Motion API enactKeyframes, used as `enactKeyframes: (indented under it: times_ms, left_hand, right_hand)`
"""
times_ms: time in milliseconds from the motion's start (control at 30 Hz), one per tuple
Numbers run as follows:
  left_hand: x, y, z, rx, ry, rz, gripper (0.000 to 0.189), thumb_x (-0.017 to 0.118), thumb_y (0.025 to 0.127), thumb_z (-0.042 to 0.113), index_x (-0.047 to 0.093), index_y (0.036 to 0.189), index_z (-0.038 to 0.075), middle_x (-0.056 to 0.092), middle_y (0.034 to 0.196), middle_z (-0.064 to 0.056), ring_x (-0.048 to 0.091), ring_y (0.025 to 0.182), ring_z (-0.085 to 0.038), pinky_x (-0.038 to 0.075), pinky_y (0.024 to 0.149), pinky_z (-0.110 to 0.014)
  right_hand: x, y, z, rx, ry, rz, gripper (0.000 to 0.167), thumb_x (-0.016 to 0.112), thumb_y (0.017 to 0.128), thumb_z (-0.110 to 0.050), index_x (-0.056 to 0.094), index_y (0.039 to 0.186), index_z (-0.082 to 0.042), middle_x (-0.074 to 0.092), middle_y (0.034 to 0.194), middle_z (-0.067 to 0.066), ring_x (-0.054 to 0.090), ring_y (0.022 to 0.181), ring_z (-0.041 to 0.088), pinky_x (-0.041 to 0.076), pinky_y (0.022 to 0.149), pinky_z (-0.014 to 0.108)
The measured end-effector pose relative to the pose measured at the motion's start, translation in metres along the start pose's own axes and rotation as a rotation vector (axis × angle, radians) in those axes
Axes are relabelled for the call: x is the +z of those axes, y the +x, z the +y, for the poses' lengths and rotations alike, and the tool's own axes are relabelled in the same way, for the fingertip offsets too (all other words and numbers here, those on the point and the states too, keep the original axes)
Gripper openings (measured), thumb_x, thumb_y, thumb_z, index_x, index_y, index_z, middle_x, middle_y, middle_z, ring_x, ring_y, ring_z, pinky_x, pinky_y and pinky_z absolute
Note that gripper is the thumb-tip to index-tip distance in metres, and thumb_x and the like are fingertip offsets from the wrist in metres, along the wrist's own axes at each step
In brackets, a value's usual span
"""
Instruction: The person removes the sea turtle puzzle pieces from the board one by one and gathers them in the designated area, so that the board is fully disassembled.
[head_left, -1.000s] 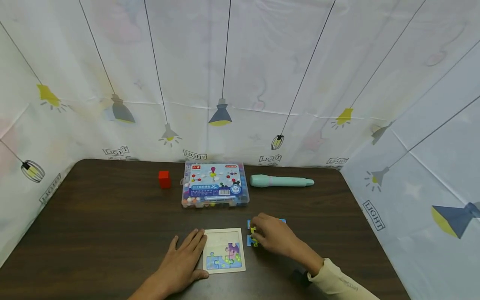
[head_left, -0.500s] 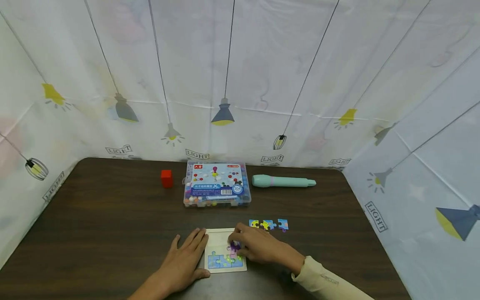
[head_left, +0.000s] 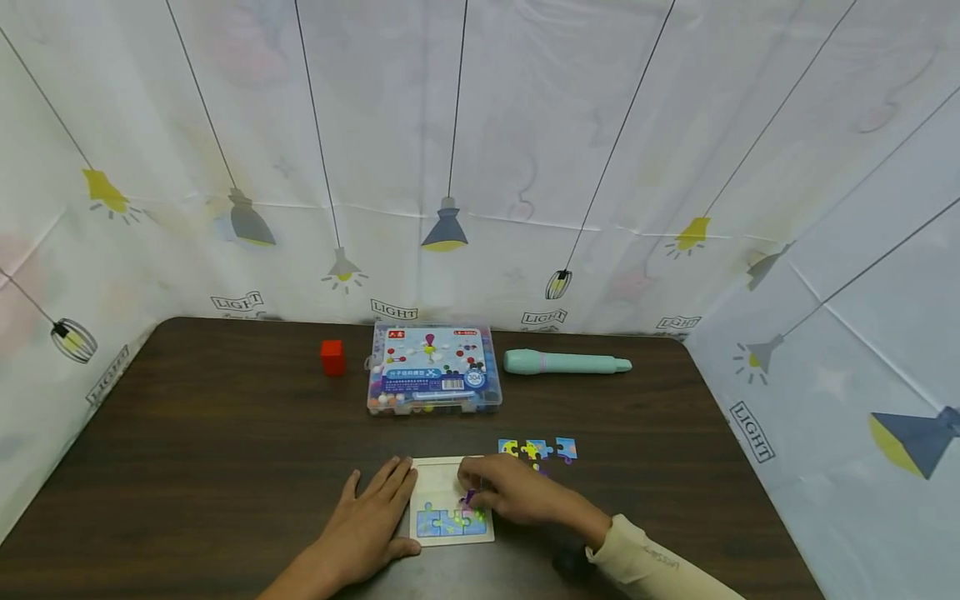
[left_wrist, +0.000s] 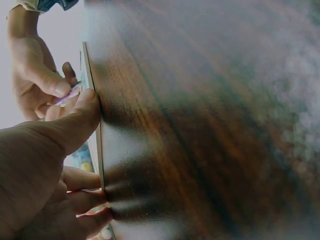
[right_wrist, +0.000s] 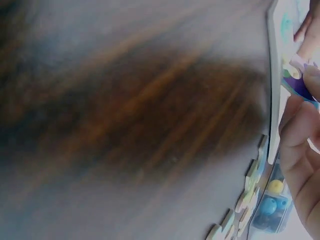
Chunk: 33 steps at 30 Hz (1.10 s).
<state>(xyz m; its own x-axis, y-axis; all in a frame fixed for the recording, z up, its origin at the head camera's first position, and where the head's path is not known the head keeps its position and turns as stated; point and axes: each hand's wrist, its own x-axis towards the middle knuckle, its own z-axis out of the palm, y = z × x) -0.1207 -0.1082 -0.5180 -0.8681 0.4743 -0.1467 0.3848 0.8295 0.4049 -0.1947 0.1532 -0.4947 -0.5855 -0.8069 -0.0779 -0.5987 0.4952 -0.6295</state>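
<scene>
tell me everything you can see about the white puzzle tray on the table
The square white puzzle tray lies flat on the dark wooden table, near its front edge. It looks like thin board with a raised rim. Blue and green pieces fill its bottom row; the upper part is bare white. The left hand rests flat against its left edge, steadying it. The right hand reaches over its right side, pinching a purple puzzle piece above the tray. Three loose pieces lie just beyond its far right corner, apart from it.

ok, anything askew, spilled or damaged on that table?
Nothing stands out. The puzzle tray lies flat, the left hand resting on its edge; the right hand pinches a purple piece over it. Loose pieces sit in a row; bead box is closed.
</scene>
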Motion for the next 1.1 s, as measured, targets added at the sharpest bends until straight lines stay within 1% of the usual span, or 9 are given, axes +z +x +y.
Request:
enactKeyframes:
  times_ms: [100, 267, 400, 500, 633, 767, 900, 1000, 1100]
  left_hand:
    - [0.0, 0.0, 0.0, -0.004, 0.002, -0.002, 0.094, 0.074, 0.087, 0.054, 0.037, 0.157, 0.002, 0.03, 0.165, -0.017, 0.025, 0.152, -0.037, 0.018, 0.112, -0.077]
    - [0.0, 0.001, 0.001, -0.01, 0.005, -0.009, 0.094, 0.074, 0.088, 0.054, 0.037, 0.158, 0.003, 0.03, 0.165, -0.017, 0.025, 0.152, -0.036, 0.018, 0.112, -0.076]
    - [-0.001, 0.001, 0.001, -0.007, 0.003, -0.016, 0.094, 0.073, 0.088, 0.054, 0.037, 0.158, 0.003, 0.029, 0.165, -0.016, 0.024, 0.153, -0.037, 0.017, 0.112, -0.076]
    - [-0.001, 0.001, 0.0, -0.006, 0.004, -0.02, 0.094, 0.073, 0.088, 0.054, 0.036, 0.158, 0.003, 0.029, 0.165, -0.017, 0.024, 0.152, -0.037, 0.017, 0.112, -0.077]
    - [0.0, 0.001, 0.0, -0.01, 0.004, -0.02, 0.095, 0.073, 0.088, 0.055, 0.036, 0.158, 0.003, 0.029, 0.165, -0.017, 0.025, 0.152, -0.037, 0.017, 0.111, -0.077]
    - [0.001, 0.001, 0.0, -0.014, 0.0, -0.017, 0.095, 0.074, 0.087, 0.055, 0.036, 0.158, 0.003, 0.03, 0.165, -0.017, 0.025, 0.152, -0.037, 0.017, 0.111, -0.077]
    - [0.001, 0.001, 0.0, -0.015, -0.005, -0.019, 0.095, 0.074, 0.087, 0.055, 0.036, 0.158, 0.003, 0.03, 0.165, -0.017, 0.024, 0.152, -0.037, 0.017, 0.111, -0.078]
    - [0.0, 0.002, 0.0, -0.014, -0.007, -0.022, 0.095, 0.073, 0.088, 0.055, 0.035, 0.158, 0.003, 0.029, 0.165, -0.017, 0.024, 0.153, -0.037, 0.016, 0.111, -0.078]
    - [0.001, 0.001, 0.0, -0.013, -0.01, -0.02, 0.095, 0.073, 0.088, 0.055, 0.035, 0.158, 0.003, 0.029, 0.165, -0.017, 0.024, 0.153, -0.037, 0.016, 0.111, -0.078]
  right_hand:
    - [-0.003, -0.002, 0.001, 0.001, 0.049, -0.008, 0.02, 0.07, 0.097, -0.008, 0.052, 0.092, -0.014, 0.048, 0.081, -0.009, 0.046, 0.073, 0.001, 0.038, 0.066, 0.021]
    - [-0.014, -0.013, 0.005, 0.029, 0.078, 0.054, 0.017, 0.069, 0.097, -0.007, 0.055, 0.095, -0.015, 0.055, 0.087, -0.01, 0.052, 0.079, 0.003, 0.047, 0.072, 0.023]
    - [-0.03, -0.035, 0.018, 0.061, 0.101, 0.147, 0.012, 0.071, 0.096, -0.007, 0.061, 0.097, -0.014, 0.063, 0.09, -0.008, 0.059, 0.082, 0.004, 0.052, 0.072, 0.026]
    - [-0.044, -0.056, 0.034, 0.09, 0.074, 0.186, 0.013, 0.073, 0.095, -0.007, 0.063, 0.093, -0.015, 0.065, 0.088, -0.009, 0.061, 0.08, 0.004, 0.052, 0.069, 0.026]
    - [-0.057, -0.082, 0.053, 0.151, 0.049, 0.155, 0.017, 0.073, 0.094, -0.006, 0.06, 0.087, -0.015, 0.061, 0.081, -0.008, 0.057, 0.071, 0.004, 0.048, 0.062, 0.026]
    - [-0.058, -0.097, 0.064, 0.169, 0.04, 0.109, 0.02, 0.073, 0.094, -0.004, 0.057, 0.085, -0.013, 0.058, 0.076, -0.007, 0.051, 0.066, 0.003, 0.044, 0.059, 0.024]
    - [-0.049, -0.1, 0.066, 0.159, -0.04, 0.156, 0.02, 0.076, 0.091, -0.004, 0.059, 0.085, -0.014, 0.058, 0.078, -0.009, 0.05, 0.067, 0.002, 0.045, 0.059, 0.024]
    - [-0.043, -0.1, 0.063, 0.188, -0.145, 0.221, 0.021, 0.079, 0.088, -0.006, 0.061, 0.087, -0.017, 0.057, 0.084, -0.009, 0.053, 0.073, 0.005, 0.047, 0.063, 0.026]
    - [-0.039, -0.098, 0.06, 0.223, -0.241, 0.26, 0.019, 0.081, 0.087, -0.008, 0.065, 0.089, -0.018, 0.056, 0.09, -0.008, 0.054, 0.077, 0.007, 0.048, 0.065, 0.028]
